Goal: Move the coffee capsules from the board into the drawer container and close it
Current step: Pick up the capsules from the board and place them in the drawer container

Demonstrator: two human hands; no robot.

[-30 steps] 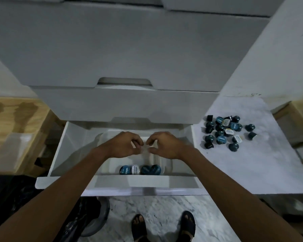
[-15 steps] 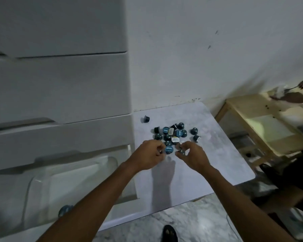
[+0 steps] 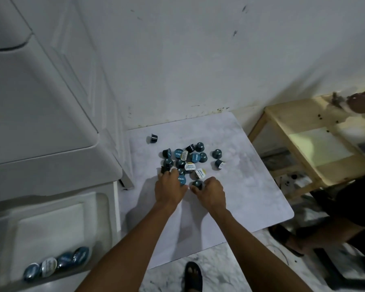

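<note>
Several dark and blue coffee capsules (image 3: 190,160) lie in a cluster on the white marble board (image 3: 240,186); a single capsule (image 3: 152,138) sits apart at the board's far left. My left hand (image 3: 170,188) curls over the near-left capsules, its fingers round a blue-lidded capsule (image 3: 181,180). My right hand (image 3: 211,191) pinches a dark capsule (image 3: 197,184) at the near edge of the pile. The open drawer (image 3: 114,207) at lower left holds a clear container (image 3: 51,224) with several capsules (image 3: 57,262) along its near side.
White closed drawer fronts (image 3: 40,123) rise above the open drawer. A wooden table (image 3: 303,131) stands to the right, where another person's hand (image 3: 360,102) works. That person's leg and sandal (image 3: 287,239) lie by the board's right corner. My own foot (image 3: 193,275) is below.
Both hands left the drawer container and moved right to the capsule pile on the board. They have now closed round capsules at its near edge. The view swung right.
</note>
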